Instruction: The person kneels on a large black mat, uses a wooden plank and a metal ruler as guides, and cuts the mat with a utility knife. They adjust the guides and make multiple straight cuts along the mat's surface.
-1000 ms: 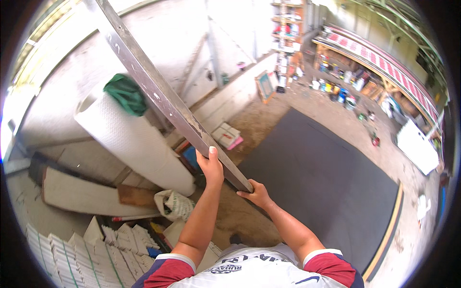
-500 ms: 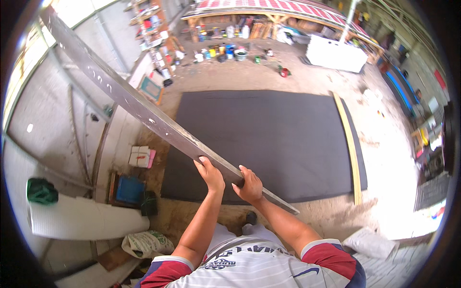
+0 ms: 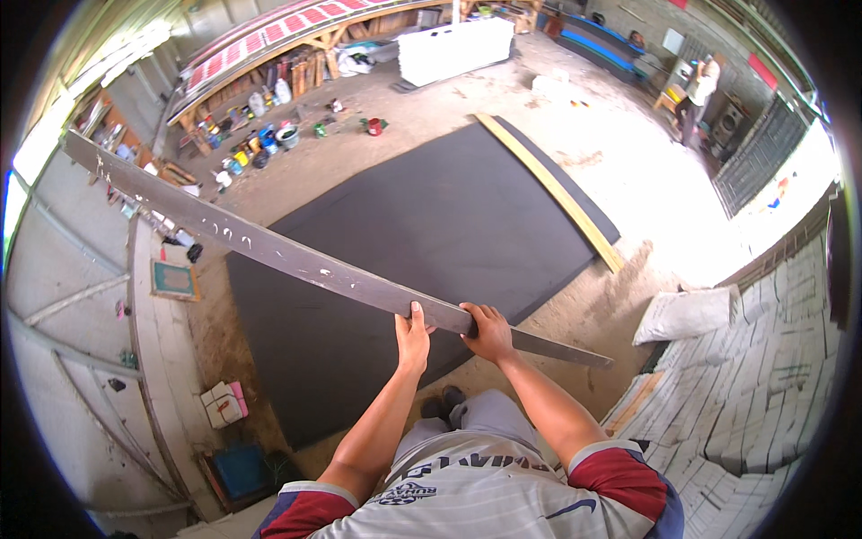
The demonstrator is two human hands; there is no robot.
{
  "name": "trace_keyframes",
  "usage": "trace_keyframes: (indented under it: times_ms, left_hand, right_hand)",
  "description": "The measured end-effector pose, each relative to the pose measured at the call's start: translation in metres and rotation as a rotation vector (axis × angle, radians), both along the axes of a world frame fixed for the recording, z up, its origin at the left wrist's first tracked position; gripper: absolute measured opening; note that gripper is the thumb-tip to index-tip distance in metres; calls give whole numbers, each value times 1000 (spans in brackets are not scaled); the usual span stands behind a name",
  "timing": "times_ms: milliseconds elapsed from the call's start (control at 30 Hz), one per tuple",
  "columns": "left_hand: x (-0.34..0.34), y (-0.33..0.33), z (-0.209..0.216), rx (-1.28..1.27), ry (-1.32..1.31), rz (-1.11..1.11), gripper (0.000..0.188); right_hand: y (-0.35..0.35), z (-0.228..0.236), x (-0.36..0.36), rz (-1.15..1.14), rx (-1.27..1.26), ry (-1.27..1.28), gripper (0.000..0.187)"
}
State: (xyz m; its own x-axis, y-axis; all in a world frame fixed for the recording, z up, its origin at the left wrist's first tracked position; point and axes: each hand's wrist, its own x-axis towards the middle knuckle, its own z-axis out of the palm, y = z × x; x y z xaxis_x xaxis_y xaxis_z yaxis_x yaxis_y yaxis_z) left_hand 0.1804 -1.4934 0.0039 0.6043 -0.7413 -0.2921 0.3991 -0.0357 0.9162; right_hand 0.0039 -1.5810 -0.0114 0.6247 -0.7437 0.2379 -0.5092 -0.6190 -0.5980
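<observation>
A long, narrow dark grey board with white scuffs runs from the upper left to just right of my body, held in the air. My left hand grips its lower edge, thumb up against the near face. A little farther right, my right hand is wrapped over the top edge. The short end of the board sticks out past my right hand. Below it, a large black sheet lies flat on the floor, partly hidden by the board. A pale yellow wooden strip rests across the sheet's far right end.
Paint containers stand on the floor at the far left, before a long wooden table. A white box-like block is at the back. Right of me are a white sack and stacked whitish slabs. Another person stands far right.
My view has turned to the right, bringing the other person and the stacked slabs into sight. The board lies at a flatter slant, still in both hands.
</observation>
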Motion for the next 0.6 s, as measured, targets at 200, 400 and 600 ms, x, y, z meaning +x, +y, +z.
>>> trace_keyframes:
  times_ms: [200, 400, 600]
  left_hand:
    - [-41, -38, -13, 163, -61, -235, 56]
    - [-87, -99, -39, 201, 1, -326, 62]
    - [-150, -175, -50, 196, 15, -331, 62]
  right_hand:
    - [-21, -25, -63, -181, 96, 106, 72]
    - [-69, -57, -120, -238, 257, 160, 75]
    - [-140, -59, -184, -276, 380, 185, 75]
